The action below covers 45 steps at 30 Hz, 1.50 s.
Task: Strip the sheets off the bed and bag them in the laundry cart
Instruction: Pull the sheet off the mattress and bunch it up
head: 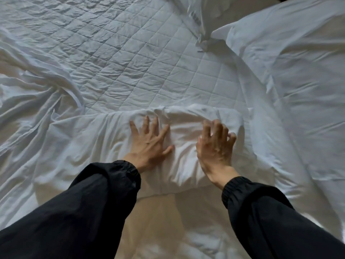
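Note:
A loose white sheet [84, 139] lies crumpled over the near part of the bed, its bunched edge running across the middle. Beyond it the quilted mattress pad [130, 53] is bare. My left hand [149, 143] lies flat on the sheet with fingers spread. My right hand [214, 146] presses on the sheet beside it, fingers spread and slightly bent at the tips. Both arms wear black sleeves.
A white pillow or folded cover [289, 62] lies at the right, reaching toward the far corner. A knotted bunch of white fabric [203, 42] sits at the top centre. More rumpled sheet [28, 90] spreads to the left. No laundry cart is in view.

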### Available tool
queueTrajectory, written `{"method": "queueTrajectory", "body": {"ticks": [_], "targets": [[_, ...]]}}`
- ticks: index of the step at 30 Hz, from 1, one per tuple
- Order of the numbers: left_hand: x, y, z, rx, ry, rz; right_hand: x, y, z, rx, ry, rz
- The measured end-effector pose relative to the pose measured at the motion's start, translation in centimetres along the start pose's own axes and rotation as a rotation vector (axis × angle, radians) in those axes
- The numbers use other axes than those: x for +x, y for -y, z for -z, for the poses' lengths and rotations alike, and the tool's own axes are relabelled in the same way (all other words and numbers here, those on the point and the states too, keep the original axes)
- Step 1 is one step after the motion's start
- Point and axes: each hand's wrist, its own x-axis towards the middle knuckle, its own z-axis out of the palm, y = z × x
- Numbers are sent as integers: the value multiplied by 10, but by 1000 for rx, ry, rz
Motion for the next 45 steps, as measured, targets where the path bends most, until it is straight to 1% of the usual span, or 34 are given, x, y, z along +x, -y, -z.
{"method": "queueTrajectory", "body": {"ticks": [2,4,6,8,10,15,18,21,24,28,31,34,36,40,41,44,45], "targets": [[2,-3,2,-36,-82,30,-1,-5,3,39,61,-128],[6,-6,6,-92,-139,42,2,-9,6,101,144,-188],[8,-4,7,-123,-150,43,6,-14,8,159,148,-140],[7,0,5,-126,-119,61,8,-20,9,179,126,-74],[4,4,2,-103,-84,82,8,-29,12,174,106,-26],[1,10,4,-114,-36,69,14,-41,16,128,64,15],[0,7,2,-76,-15,76,7,-37,12,188,60,-58],[0,0,2,-81,-34,97,-5,-34,15,336,50,-207],[-2,-18,5,-118,-56,40,-23,-34,21,470,64,-292],[-7,-59,10,-165,-39,-120,-41,-36,18,556,188,-255],[-9,-76,7,-171,-16,-143,-40,-46,27,532,191,-214],[-9,-73,4,-157,-38,-146,-36,-58,33,450,160,-187],[-10,-66,1,-133,-31,-127,-35,-61,32,414,165,-220],[-16,-63,1,-86,-2,-123,-35,-58,31,361,232,-382],[-15,-64,2,-92,-5,-120,-33,-56,31,354,223,-393],[-2,-63,10,-140,-52,-122,-18,-50,35,362,136,-321],[6,-61,13,-162,-73,-118,-11,-47,36,384,131,-295]]}}
